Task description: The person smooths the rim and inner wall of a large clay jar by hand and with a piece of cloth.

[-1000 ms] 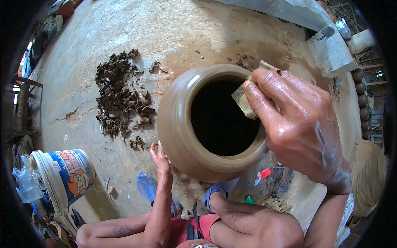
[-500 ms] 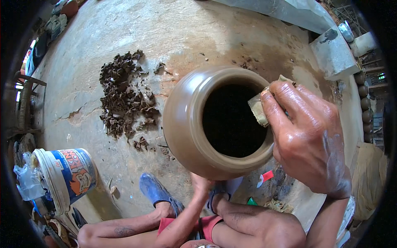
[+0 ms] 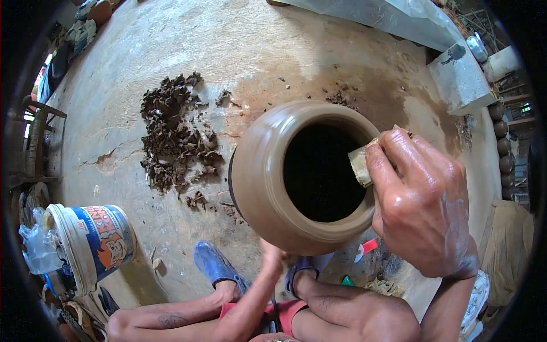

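A wet brown clay pot point(image 3: 256, 176) with a wide round mouth stands between my feet, and its inside is dark. My right hand point(image 3: 424, 199), wet and smeared with clay, is closed at the right side of the rim. Between its thumb and fingers is a pale, folded, damp strip point(image 3: 359, 166), bent over the rim with one end hanging into the mouth; I cannot tell if it is cloth or leather. My left hand point(image 3: 273, 252) reaches to the pot's near underside, where the pot hides its fingers.
Dark clay shavings point(image 3: 176, 134) lie heaped left of the pot. A white and blue bucket point(image 3: 94, 242) with plastic in it stands at the near left. Far right is a grey block point(image 3: 461, 77), with several round pots point(image 3: 501, 137) beyond. A red and white scrap point(image 3: 366, 249) lies by my foot.
The pot's mouth sits slightly lower and farther right in the picture. My right hand has come down a little with the strip, still at the rim's right side.
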The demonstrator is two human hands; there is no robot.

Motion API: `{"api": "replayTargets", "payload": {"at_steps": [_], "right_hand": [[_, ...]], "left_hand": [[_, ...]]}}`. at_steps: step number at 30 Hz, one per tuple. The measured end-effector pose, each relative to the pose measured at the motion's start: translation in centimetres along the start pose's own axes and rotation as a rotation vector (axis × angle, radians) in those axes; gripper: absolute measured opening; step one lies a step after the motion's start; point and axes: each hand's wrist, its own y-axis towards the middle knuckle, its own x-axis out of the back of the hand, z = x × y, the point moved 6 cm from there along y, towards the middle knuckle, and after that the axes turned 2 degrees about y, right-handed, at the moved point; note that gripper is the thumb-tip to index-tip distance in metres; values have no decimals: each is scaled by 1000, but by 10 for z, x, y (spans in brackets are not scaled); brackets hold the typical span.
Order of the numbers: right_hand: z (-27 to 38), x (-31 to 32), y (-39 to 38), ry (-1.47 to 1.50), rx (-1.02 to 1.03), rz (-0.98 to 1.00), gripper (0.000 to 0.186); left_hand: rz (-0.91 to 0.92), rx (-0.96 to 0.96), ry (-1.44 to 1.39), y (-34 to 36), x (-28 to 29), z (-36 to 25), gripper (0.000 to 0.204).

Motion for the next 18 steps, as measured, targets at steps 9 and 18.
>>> {"api": "replayTargets", "payload": {"at_steps": [9, 18], "right_hand": [[-5, -3, -9, 41, -42, 72, 12], [-13, 19, -12, 141, -208, 213, 27]], "left_hand": [[212, 141, 118, -20, -28, 35, 31], [-38, -113, 13, 29, 15, -20, 33]]}}
